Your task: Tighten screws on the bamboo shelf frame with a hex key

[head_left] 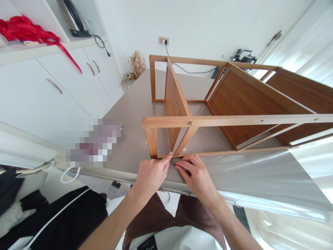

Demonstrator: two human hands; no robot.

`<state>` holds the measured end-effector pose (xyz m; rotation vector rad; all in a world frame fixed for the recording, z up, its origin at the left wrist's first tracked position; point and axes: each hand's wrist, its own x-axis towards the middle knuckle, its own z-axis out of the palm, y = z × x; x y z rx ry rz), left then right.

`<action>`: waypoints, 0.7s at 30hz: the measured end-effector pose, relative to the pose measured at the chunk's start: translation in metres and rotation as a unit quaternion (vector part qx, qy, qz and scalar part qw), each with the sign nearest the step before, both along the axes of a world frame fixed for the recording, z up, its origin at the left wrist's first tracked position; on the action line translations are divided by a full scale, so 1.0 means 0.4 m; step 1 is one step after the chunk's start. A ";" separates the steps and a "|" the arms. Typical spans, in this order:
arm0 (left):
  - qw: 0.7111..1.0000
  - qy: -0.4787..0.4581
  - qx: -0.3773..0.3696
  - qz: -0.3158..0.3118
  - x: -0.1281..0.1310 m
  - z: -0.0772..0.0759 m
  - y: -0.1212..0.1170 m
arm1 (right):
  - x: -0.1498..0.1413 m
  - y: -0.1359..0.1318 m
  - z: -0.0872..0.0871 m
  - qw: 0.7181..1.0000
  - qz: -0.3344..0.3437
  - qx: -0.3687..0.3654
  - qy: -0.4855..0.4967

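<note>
A long stone-coloured tabletop (130, 114) runs away from the person, and a bamboo shelf frame (234, 121) lies on its side across it, with wooden panels and slim rails. The frame's near corner sits close to the table edge, and the hands work there. The left hand (151, 178) has its fingers close together, with the fingertips (169, 156) reaching the lower rail (208, 152) beside the wooden leg (151, 142). The right hand (196, 173) curls its fingers narrowly over a small dark metal piece (178, 162), apparently holding it, though they hide most of it. Keeping both hands this tight around the corner seems the steady way to work, since the leg and rail leave little room and the table edge lies just below. White cabinets (59, 83) stand to the left, with a red cloth (28, 31) and a kettle (74, 19) above. Dried grass (134, 67) sits by the far table corner, near a wall socket (163, 40) with a black cord (187, 67).
</note>
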<state>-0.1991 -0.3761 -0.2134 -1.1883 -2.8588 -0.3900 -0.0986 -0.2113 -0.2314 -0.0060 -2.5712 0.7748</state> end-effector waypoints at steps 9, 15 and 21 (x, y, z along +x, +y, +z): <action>1.000 0.000 0.007 -0.006 -0.001 -0.007 -0.001 | -0.004 -0.001 -0.006 1.000 0.013 -0.015 0.001; 1.000 0.006 0.006 -0.007 -0.001 -0.006 -0.003 | -0.004 0.001 -0.005 0.999 0.016 -0.033 0.000; 1.000 0.007 0.005 -0.012 -0.002 -0.006 -0.001 | -0.003 0.004 -0.006 0.999 0.015 -0.033 0.006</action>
